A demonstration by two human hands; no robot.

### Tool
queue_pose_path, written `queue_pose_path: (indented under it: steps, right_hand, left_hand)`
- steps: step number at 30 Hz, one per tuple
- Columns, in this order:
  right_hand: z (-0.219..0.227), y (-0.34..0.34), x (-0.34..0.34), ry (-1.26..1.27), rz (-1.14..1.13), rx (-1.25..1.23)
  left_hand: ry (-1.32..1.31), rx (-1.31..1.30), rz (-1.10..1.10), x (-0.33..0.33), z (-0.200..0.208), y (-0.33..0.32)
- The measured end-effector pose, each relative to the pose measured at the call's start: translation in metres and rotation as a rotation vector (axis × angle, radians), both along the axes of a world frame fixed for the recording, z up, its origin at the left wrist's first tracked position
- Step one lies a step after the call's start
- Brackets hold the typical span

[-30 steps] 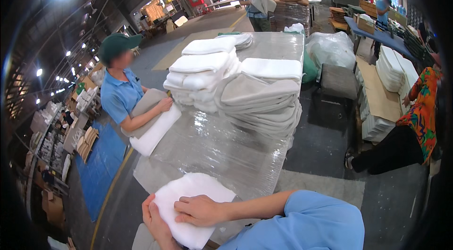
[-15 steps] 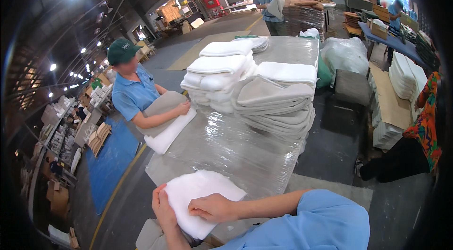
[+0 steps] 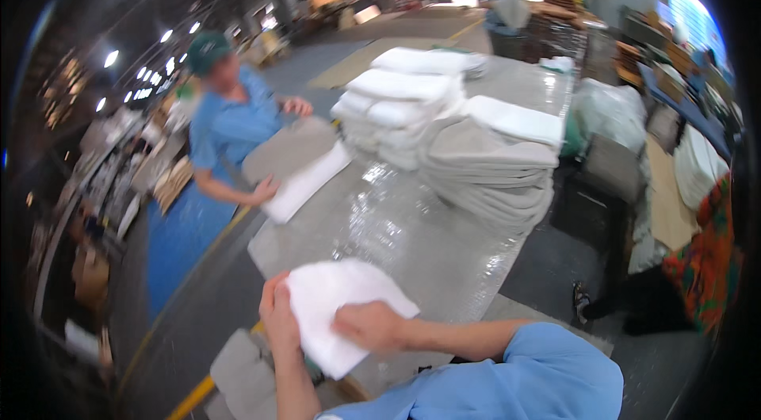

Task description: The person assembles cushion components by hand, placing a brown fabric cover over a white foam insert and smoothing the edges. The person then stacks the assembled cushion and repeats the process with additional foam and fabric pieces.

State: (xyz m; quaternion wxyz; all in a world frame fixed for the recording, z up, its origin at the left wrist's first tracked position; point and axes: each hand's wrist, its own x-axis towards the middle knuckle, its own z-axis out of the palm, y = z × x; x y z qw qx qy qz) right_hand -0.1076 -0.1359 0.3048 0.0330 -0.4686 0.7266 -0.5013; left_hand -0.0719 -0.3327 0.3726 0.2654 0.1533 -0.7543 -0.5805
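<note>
A white sheet of soft padding (image 3: pixel 329 281) lies tilted in front of me at the near end of the table. My left hand (image 3: pixel 279 315) is closed round its left edge, thumb upright along the rim. On top of the sheet rests my right hand (image 3: pixel 369 326), its fingers curled together against the surface; it is slightly blurred, and whatever is under the fingertips is hidden. Below my left forearm there are grey padded pieces (image 3: pixel 244 372), partly covered by the arm.
A plastic-wrapped table (image 3: pixel 388 238) bears stacks of white pads (image 3: pixel 404 87) and grey covers (image 3: pixel 483 162). At the left, a co-worker (image 3: pixel 238 119) handles a grey-and-white piece (image 3: pixel 305 182). Another person (image 3: pixel 498 0) stands beyond. Clear plastic bags (image 3: pixel 606 107) lie at the right.
The view has shifted, so the table's stacks appear farther right. The co-worker's hands have come apart, one now raised. My hands stay on the white sheet, the right one still curled.
</note>
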Motion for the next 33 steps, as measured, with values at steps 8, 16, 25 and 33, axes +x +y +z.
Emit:
queue_pose_path:
  steps: [8, 16, 25, 33]
  right_hand:
    - [-0.035, 0.022, -0.035, -0.277, -0.250, 0.003]
    - [0.015, 0.002, 0.003, 0.053, 0.009, -0.066]
    - [-0.061, 0.011, -0.049, -0.328, -0.268, 0.025]
    - [-0.142, 0.068, -0.064, -1.096, -0.325, 0.135]
  left_hand:
    - [-0.124, 0.058, -0.005, 0.000, 0.003, 0.006]
    - [-0.142, 0.065, 0.008, 0.000, 0.011, 0.004]
    - [-0.016, 0.179, -0.012, 0.048, -0.019, -0.009]
    - [0.000, 0.543, -0.071, 0.110, -0.015, -0.006]
